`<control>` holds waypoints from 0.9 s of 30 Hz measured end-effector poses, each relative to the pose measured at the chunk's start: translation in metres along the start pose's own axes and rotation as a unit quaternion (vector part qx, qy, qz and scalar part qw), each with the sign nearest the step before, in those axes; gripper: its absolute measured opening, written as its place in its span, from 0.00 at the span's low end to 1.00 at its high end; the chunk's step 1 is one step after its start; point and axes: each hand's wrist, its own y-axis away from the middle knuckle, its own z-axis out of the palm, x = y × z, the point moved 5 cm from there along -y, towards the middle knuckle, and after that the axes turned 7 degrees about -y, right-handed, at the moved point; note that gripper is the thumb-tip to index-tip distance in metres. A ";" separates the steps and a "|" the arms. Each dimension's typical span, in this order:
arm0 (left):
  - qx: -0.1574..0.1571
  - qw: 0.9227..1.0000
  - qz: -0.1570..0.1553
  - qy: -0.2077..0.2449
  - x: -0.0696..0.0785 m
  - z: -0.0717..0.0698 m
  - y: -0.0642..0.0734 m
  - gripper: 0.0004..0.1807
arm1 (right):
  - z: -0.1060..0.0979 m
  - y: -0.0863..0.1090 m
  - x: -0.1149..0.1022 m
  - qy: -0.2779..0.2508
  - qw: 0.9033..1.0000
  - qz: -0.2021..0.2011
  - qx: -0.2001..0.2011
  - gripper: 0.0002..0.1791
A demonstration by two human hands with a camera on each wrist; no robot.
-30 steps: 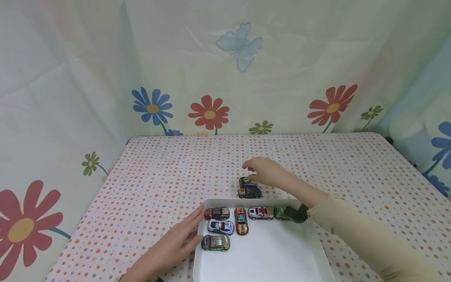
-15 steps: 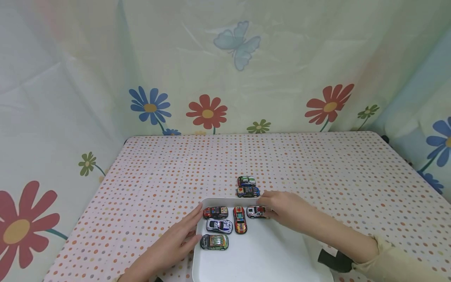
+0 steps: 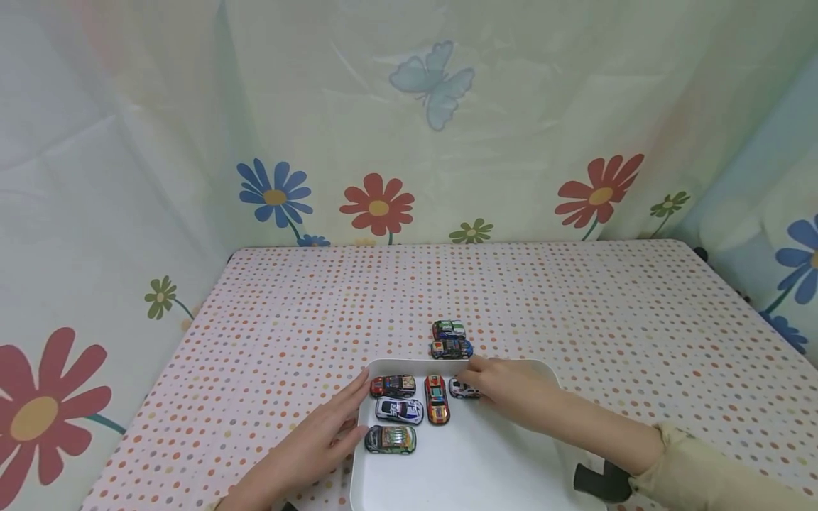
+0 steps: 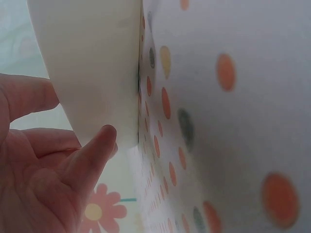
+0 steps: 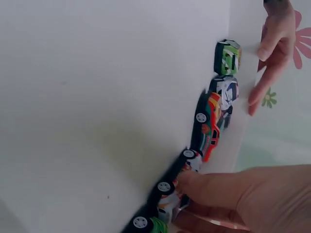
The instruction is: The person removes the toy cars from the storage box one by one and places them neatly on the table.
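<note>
Inside the white tray (image 3: 460, 468), my right hand (image 3: 517, 390) pinches a white toy car (image 3: 459, 387) by the far wall. Its thumb lies against the car's side in the right wrist view; the fingers go behind it. A red-and-yellow toy car (image 3: 437, 400) stands lengthwise just left of that one. My left hand (image 3: 316, 440) rests on the tray's left wall with fingers extended, tips at the rim. Along that wall are a red-and-black car (image 3: 393, 386), a white-and-purple car (image 3: 400, 410) and a green-and-orange car (image 3: 390, 439). A green car (image 5: 158, 225) shows partly beyond the right hand.
Beyond the tray's far wall, a green-and-white toy car (image 3: 449, 329) and a dark blue toy car (image 3: 451, 348) stand side by side on the dotted tablecloth (image 3: 287, 319). A flowered curtain (image 3: 511, 106) hangs behind the table.
My right hand has come back from over the two cars beyond the tray to the white car inside it, and shifted slightly left along it. The left hand stays at the wall.
</note>
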 end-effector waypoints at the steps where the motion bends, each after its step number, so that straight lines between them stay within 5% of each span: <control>1: 0.000 1.000 0.000 -0.001 0.000 0.000 0.000 0.33 | 0.001 -0.001 0.000 0.000 1.000 0.001 0.005 0.17; 10: -0.002 1.000 -0.004 -0.001 0.000 0.000 0.000 0.33 | -0.001 -0.008 0.000 -0.009 0.999 0.026 0.021 0.14; 17: -0.012 1.000 -0.005 -0.003 -0.001 0.002 -0.002 0.33 | -0.037 -0.009 -0.002 -0.062 0.995 0.023 0.077 0.15; 23: -0.012 1.000 -0.005 0.008 -0.001 0.002 -0.001 0.34 | -0.071 -0.032 0.021 -0.088 0.988 0.017 0.130 0.16; 27: -0.006 1.000 -0.001 0.008 -0.001 0.001 -0.001 0.34 | -0.074 -0.055 0.040 -0.085 0.989 0.035 0.119 0.16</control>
